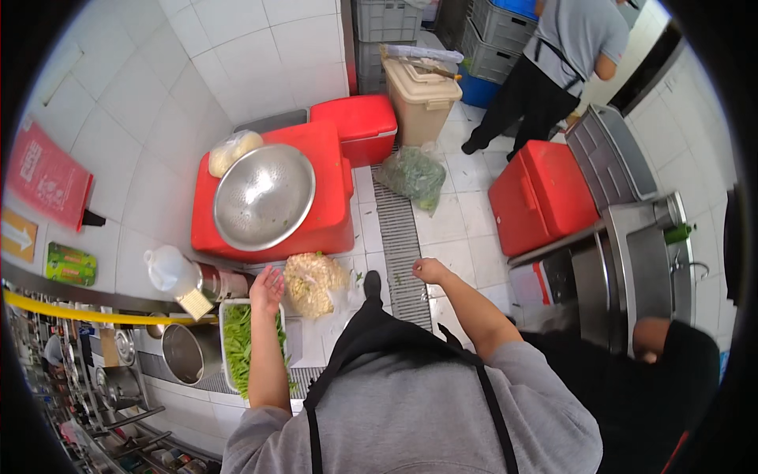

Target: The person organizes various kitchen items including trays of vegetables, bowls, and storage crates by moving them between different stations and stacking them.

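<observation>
My left hand [267,291] is empty, palm up with the fingers apart. It appears over the far end of a white tub [224,346] of cut green vegetables [238,349]. To its right, a clear plastic bag of pale yellowish pieces [314,284] rests on the floor. My right hand [432,271] hangs over the floor drain grate [402,237] with its fingers curled in; nothing shows in it. Beyond my left hand, a perforated steel colander [265,195] sits on a large red cooler box [331,207], beside a bag of pale round food [228,157].
A bag of leafy greens [414,175] lies by a beige lidded bin [423,103]. At right are another red cooler [539,195] and a steel sink [648,278]. One person [568,65] stands at the back; another, in black [639,391], is close on my right. A steel pot [186,352] stands left.
</observation>
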A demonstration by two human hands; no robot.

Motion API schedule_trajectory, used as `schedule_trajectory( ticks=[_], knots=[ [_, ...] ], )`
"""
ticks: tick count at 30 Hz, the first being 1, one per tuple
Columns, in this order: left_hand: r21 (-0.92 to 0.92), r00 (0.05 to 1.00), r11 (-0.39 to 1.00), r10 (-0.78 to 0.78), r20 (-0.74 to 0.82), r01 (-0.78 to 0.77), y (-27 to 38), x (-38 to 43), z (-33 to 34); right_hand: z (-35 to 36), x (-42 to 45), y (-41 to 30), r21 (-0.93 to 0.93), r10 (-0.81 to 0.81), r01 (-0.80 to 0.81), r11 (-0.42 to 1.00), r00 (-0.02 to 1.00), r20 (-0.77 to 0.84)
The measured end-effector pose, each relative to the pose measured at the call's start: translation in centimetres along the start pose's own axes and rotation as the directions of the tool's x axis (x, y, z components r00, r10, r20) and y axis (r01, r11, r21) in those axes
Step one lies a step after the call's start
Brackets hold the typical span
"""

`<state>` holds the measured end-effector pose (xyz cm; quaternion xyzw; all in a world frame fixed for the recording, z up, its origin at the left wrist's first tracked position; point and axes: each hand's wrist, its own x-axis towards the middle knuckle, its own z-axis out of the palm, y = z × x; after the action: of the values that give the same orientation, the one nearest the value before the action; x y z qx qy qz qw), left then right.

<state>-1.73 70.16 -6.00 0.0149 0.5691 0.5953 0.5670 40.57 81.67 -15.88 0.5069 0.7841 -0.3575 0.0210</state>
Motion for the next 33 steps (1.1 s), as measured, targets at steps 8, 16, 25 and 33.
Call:
schedule_trajectory(
  ticks=[8,16,25,33],
  knots=[
    [0.133,0.974,0.990,-0.077,0.214,0.049,4.8,14.4,20.5,-11.4,6.3,11.1,0.183,0.315,-0.281,0.942,0.930,-0.192],
    [0.413,0.831,0.911,-0.211,0.514,-0.025,5.0,21.3,46.7,-7.6,-2.0,25.5,0.405,0.626,-0.566,0.718,0.780,-0.019],
    [0.597,0.807,0.802,-0.371,0.460,0.029,-3.1,30.1,64.1,-14.2,-2.7,37.2,0.717,0.745,-0.692,-0.084,0.434,0.506],
    [0.524,0.923,0.826,-0.344,0.175,0.208,-6.9,43.8,70.0,-42.4,6.3,45.8,0.364,0.700,-0.598,0.714,0.609,-0.373]
  ],
)
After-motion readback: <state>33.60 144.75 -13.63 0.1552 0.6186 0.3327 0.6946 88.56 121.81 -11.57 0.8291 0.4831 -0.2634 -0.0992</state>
